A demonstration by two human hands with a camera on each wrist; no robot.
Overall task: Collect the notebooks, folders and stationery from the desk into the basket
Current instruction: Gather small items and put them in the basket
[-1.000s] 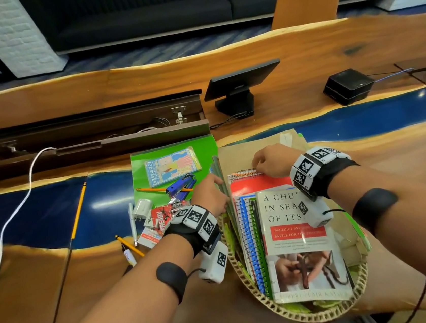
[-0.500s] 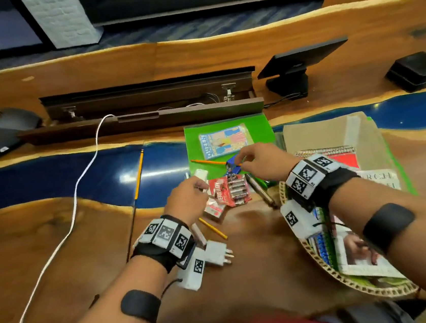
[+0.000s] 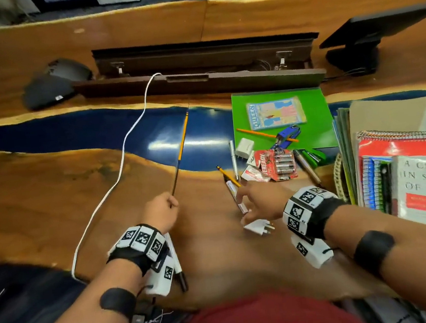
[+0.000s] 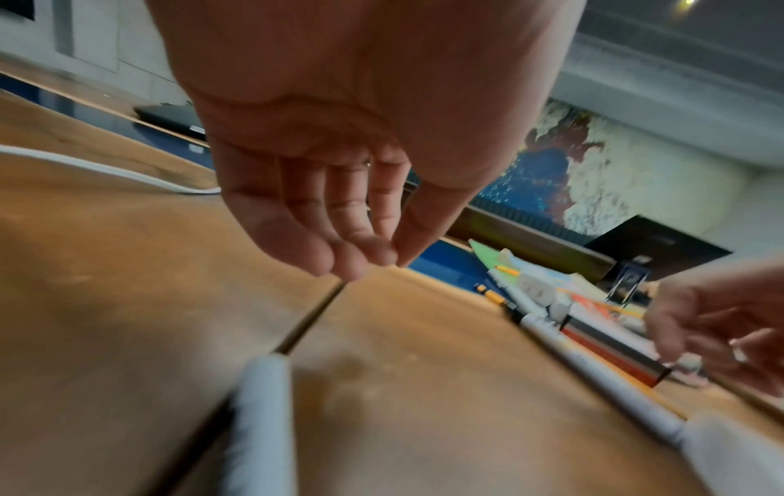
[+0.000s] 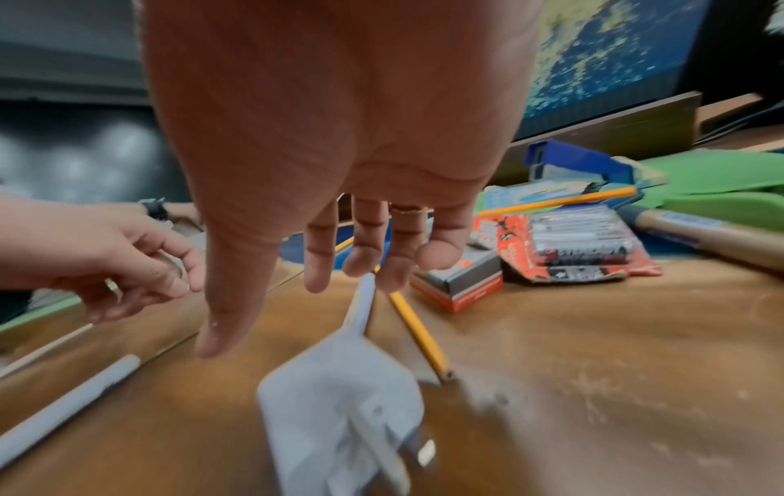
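Here the left hand [image 3: 160, 211] pinches the long rod [image 3: 180, 154] at its near tip; the right hand [image 3: 258, 204], fingers spread, reaches a marker [image 3: 234, 193]. The basket [image 3: 338, 173] sits at 3 o'clock. Held so far back, the rod may swing and sweep pens off the tabletop [image 3: 51, 195].

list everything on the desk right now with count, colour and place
long thin rod: 1, orange-black, left hand pinches its near end
white cable: 1, white, desk left
green folder: 1, desk rear, sticker pack and blue stapler on it
battery pack: 1, red, before folder
pencils: 2, yellow
marker: 1, white, at right fingertips
wall plug: 1, white, under right hand
basket: 1, wicker, right, holds notebooks, book
left hand: 1
right hand: 1
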